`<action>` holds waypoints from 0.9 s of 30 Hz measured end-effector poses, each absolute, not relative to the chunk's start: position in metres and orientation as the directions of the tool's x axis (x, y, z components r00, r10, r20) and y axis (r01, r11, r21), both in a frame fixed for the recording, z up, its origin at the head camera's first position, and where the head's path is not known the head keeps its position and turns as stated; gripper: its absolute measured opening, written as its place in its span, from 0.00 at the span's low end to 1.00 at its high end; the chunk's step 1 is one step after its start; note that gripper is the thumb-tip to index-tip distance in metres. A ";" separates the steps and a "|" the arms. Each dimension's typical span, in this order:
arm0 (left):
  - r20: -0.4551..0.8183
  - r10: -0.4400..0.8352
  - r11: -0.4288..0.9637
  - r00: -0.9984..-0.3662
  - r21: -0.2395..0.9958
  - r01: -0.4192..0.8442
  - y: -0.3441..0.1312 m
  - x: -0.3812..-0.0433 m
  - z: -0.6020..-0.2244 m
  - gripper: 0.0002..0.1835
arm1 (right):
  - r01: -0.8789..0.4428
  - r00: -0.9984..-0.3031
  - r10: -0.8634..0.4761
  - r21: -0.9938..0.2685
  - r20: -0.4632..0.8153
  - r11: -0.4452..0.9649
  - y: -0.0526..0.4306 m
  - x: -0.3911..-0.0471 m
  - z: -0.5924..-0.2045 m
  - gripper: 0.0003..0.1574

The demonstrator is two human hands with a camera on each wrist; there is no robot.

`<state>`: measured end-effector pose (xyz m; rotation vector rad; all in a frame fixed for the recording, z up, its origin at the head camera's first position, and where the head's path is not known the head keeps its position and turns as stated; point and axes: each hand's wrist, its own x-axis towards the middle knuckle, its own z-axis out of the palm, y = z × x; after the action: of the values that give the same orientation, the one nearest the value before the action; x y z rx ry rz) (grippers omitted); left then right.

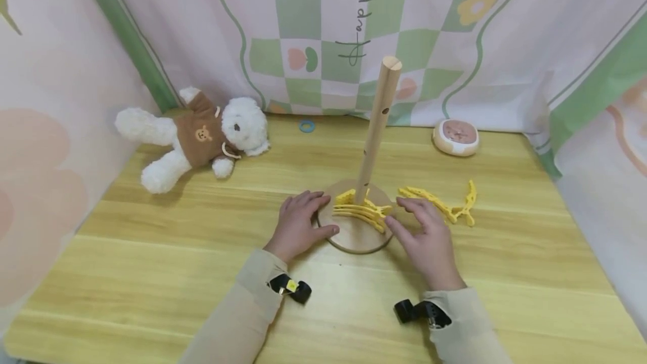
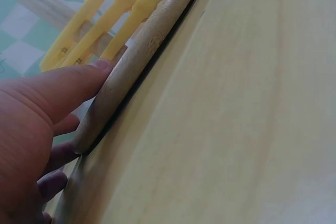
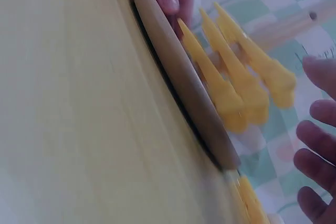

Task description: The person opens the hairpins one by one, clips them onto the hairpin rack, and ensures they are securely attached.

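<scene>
Beige sleeves (image 1: 232,308) lie nearest in the head view, leading to my two hands over the wood-grained desk (image 1: 151,274). My left hand (image 1: 298,226) is spread along the rim of the round base (image 1: 354,243), thumb parted from the fingers; my right hand (image 1: 427,240) is likewise spread, just beside the base, and pinches nothing. Between the hands, on the base, are three yellow pieces (image 1: 375,223), at the foot of the wooden post (image 1: 379,117). Further yellow parts (image 1: 441,203) lie on the desk just beyond my right fingers. The step in hand, as I judge it, is arranging the pieces about the post; it is best done with the left hand steadying the rim and the right nudging each piece lightly near its foot, since such slender shapes would probably tip if pushed high. The pieces are slim and gently curved, two side by side on the near side of the post; the post is pale and cylindrical, marked with dark holes.

Left wrist view: my thumb tip rests at the base's edge, close to the nearest piece; whether it touches that piece I cannot tell. Away from the thumb, the pieces end in rounded knobs.

Right wrist view: the pieces taper toward my left hand and thicken toward my right, whose parted fingers stand apart from them.
</scene>
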<state>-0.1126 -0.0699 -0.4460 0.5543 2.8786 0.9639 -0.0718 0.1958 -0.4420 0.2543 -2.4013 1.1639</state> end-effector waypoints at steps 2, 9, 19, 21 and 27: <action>0.062 0.351 0.739 -0.934 0.595 0.317 -0.070 -0.112 -0.447 0.41 | -0.344 -0.862 0.080 -0.695 0.500 0.631 0.204 -0.071 -0.442 0.24; 0.065 0.349 0.736 -0.935 0.599 0.316 -0.069 -0.113 -0.451 0.41 | -0.216 -0.855 0.221 -0.708 0.470 0.672 0.238 -0.070 -0.445 0.19; 0.061 0.350 0.732 -0.935 0.604 0.314 -0.070 -0.112 -0.447 0.41 | 0.115 -0.874 0.405 -0.697 0.267 0.707 0.296 -0.071 -0.456 0.22; 0.063 0.349 0.731 -0.935 0.606 0.314 -0.070 -0.112 -0.447 0.41 | 0.191 -0.884 0.427 -0.688 0.190 0.700 0.304 -0.071 -0.457 0.23; 0.061 0.348 0.732 -0.935 0.606 0.312 -0.071 -0.112 -0.447 0.41 | 0.353 -0.843 0.535 -0.694 0.055 0.627 0.314 -0.071 -0.455 0.26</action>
<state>-0.1122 -0.0706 -0.4471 0.5480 2.8703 0.9887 -0.0713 0.3142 -0.4547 -0.7229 -2.5947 1.0256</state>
